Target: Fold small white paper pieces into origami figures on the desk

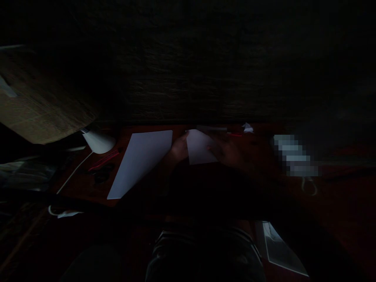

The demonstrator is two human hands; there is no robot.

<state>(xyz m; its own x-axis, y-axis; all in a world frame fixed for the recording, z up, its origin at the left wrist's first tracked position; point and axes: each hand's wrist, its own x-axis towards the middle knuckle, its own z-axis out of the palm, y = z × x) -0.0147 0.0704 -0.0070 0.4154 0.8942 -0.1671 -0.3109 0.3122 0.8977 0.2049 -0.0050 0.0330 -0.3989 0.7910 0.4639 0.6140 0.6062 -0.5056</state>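
Note:
The view is very dark. A small white sheet of paper [200,148] is between my two hands over the reddish-brown table. My left hand [179,150] grips its left edge, with the thumb near the top corner. My right hand [225,152] is closed on the sheet's right side, its thumb over the paper; the other fingers are hard to make out. Just to the left lies larger white paper [143,156], partly covered by my dark left sleeve. Behind the small sheet rests a pale flat strip [212,128].
A white cone-shaped object [100,141] and a long red object [104,159] are at the left. Toward the back right are a small red item [235,134] and a folded white paper piece [248,128]. A blurred-out pale object [295,154] lies farther right. A wall stands behind.

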